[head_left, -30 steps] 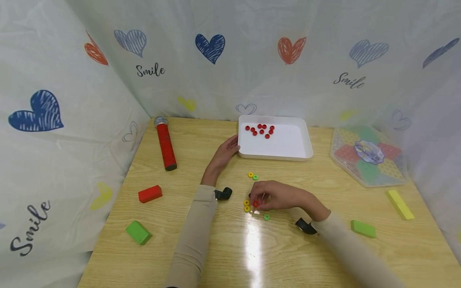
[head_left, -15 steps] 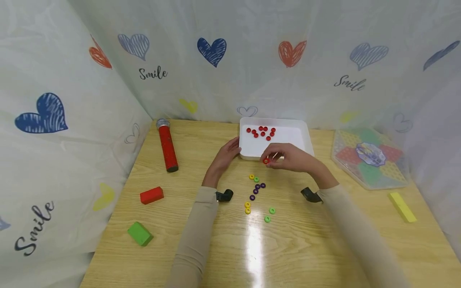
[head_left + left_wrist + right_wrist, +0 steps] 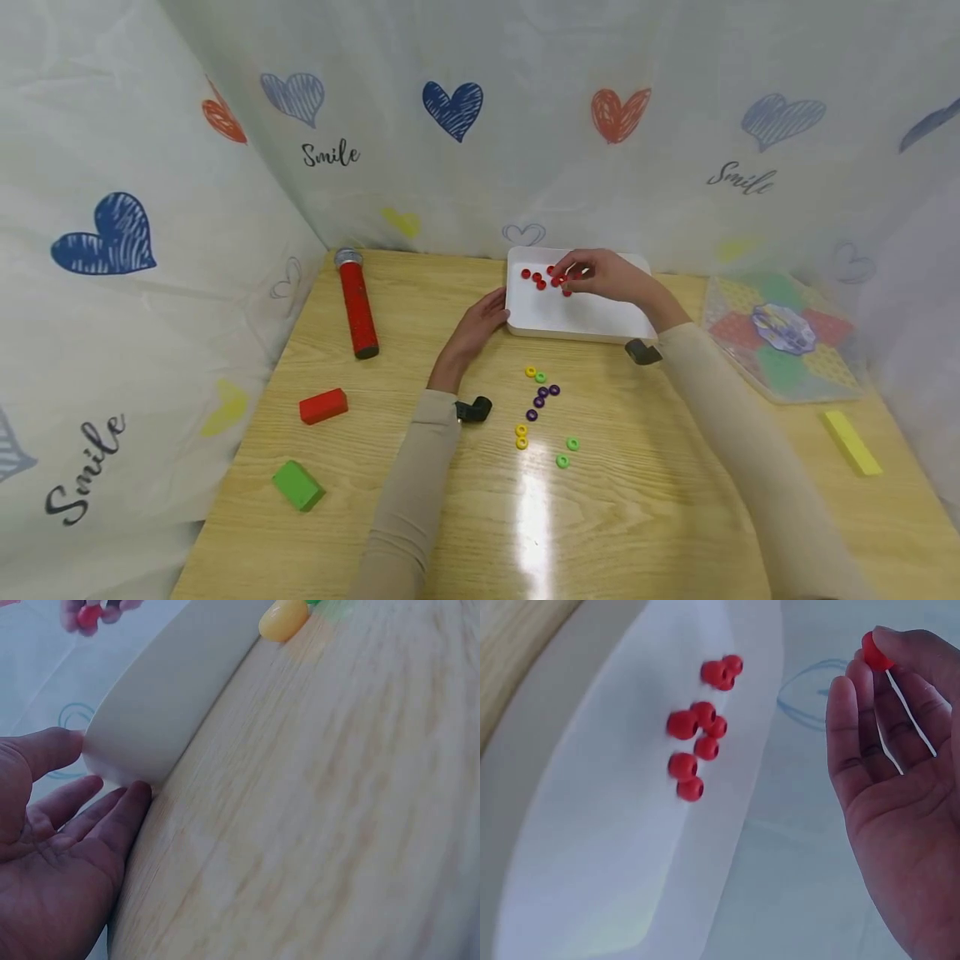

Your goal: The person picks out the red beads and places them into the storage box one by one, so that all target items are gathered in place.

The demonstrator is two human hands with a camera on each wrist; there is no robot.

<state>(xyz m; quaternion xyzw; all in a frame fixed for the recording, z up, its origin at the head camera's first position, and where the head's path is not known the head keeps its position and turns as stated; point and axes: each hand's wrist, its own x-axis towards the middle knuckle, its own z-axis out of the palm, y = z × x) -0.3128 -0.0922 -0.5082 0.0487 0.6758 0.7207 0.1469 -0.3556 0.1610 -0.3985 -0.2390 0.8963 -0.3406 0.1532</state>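
Over the white tray, my right hand pinches a red ring bead between thumb and fingertips. Several red beads lie in the tray below it. My left hand rests at the tray's near left corner. In the left wrist view, its thumb touches the tray's wall near the rim and the fingertips lie low against that side. In front of the tray, small rings are scattered on the table: purple beads, yellow beads and green beads.
On the left of the wooden table lie a red toy microphone, a red block and a green block. To the right are a clear patterned case and a yellow block. A printed curtain stands behind.
My right hand has picked a red bead up from among the loose beads and carried it forward over the tray. The left hand stays at the tray's corner. The head view has shifted slightly.
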